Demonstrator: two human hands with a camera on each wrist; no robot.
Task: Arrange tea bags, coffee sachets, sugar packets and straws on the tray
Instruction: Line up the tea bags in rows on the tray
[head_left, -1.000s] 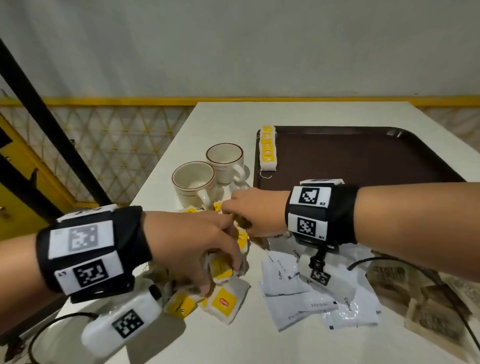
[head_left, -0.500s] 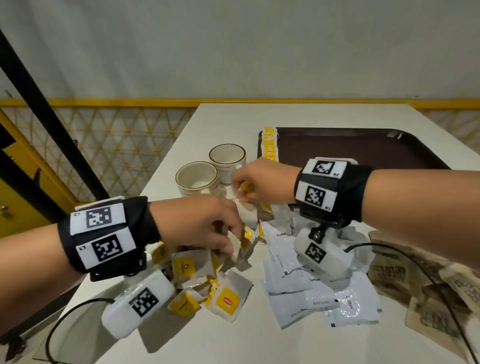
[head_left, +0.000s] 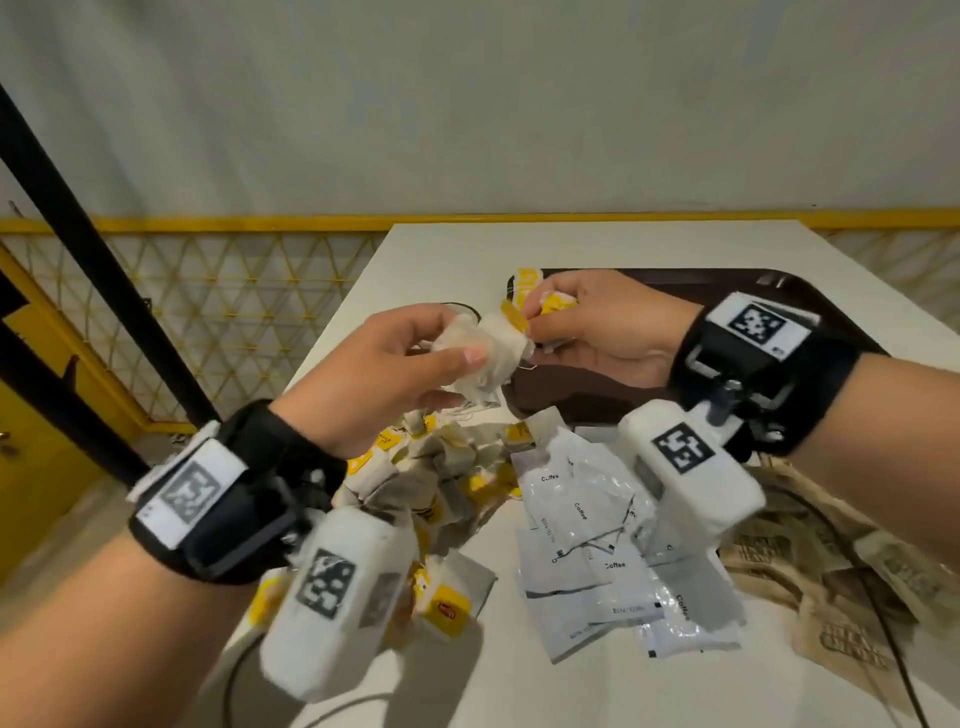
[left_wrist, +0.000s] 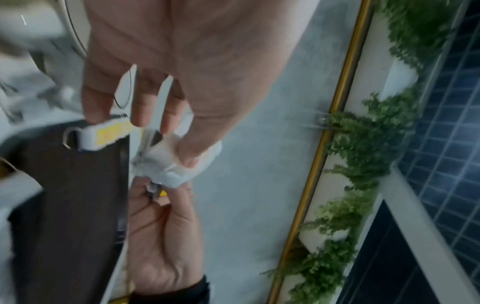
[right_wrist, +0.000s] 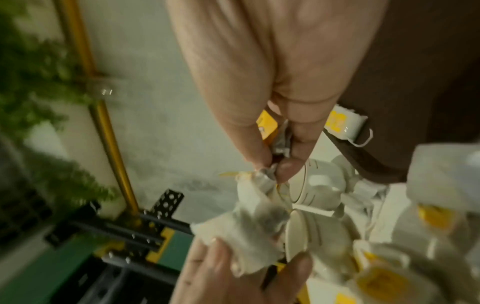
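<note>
Black wristbands (head_left: 223, 499), checkered marker tags (head_left: 756, 325)

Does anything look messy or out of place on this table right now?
Yes. The white tea bags with yellow tags lie in a jumbled heap on the white table, not on the dark brown tray. The left hand and right hand hold a crumpled clump of tea bags between them, apparently tangled.

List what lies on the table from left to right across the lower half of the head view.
Pile of tea bags → white coffee sachets → brown sugar packets.
</note>
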